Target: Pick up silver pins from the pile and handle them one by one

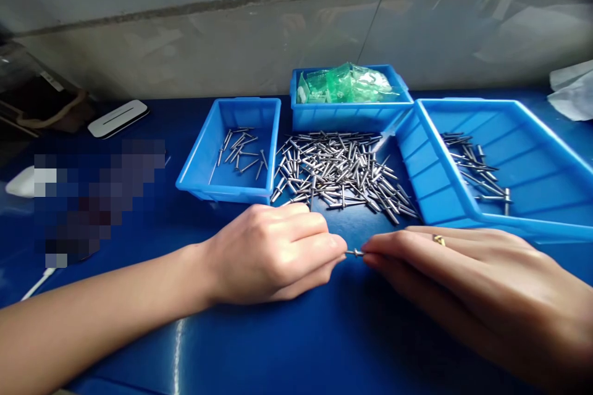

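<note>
Between my two hands, a small silver blind rivet lies level just above the blue table, its flange showing in the gap. My left hand is closed, with its fingertips pinching the rivet's left end. On the other side, my right hand, wearing a ring, pinches the right end between thumb and fingers. Both ends of the rivet are hidden by fingertips. Just beyond my hands spreads a loose pile of similar rivets.
A small blue bin left of the pile holds several rivets. Behind stands a bin with green plastic packaging. A larger bin at right also contains rivets. A white device, a cable and a blurred-out object lie left.
</note>
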Tool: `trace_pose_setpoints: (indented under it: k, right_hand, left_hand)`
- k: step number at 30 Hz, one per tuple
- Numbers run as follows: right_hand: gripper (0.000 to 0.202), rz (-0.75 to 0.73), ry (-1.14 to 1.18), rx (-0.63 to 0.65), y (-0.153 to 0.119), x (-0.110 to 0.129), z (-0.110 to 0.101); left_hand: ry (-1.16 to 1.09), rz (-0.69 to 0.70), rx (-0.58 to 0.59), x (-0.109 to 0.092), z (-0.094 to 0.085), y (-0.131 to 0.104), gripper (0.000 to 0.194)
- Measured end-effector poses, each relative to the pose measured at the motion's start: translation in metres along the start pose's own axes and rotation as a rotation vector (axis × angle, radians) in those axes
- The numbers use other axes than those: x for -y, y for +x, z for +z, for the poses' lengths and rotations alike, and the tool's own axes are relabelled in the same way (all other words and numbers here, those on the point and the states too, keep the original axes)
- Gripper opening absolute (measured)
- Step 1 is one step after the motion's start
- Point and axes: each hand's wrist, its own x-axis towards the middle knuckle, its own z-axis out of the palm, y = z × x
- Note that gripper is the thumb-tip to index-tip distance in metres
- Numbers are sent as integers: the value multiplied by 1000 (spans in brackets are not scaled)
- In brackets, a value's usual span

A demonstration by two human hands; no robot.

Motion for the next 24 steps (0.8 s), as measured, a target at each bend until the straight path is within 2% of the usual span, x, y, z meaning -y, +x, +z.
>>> trace_pose_setpoints:
  k: [6,10,13,16,19,24]
  right_hand:
    - [49,-37,10,38,-5,2,0]
    - [49,-27,27,64,-4,6,2]
    - [48,-2,26,59,-2,6,2]
    - [43,31,22,25,-4,5,3]
    - [33,76,41,-18,-11,6,3]
    - [24,108,32,-28,-19,11,-1]
  left_hand:
    - [-26,-9,-71,0,-2,-1,21]
    - [-140,82,-111,3,-2,0,22]
    - [-144,112,-117,3,-2,0,22]
    - [-77,70,-124,1,-2,0,28]
    - [-37,1,-71,-1,-3,2,40]
    - [-19,4,-23,-2,-4,5,53]
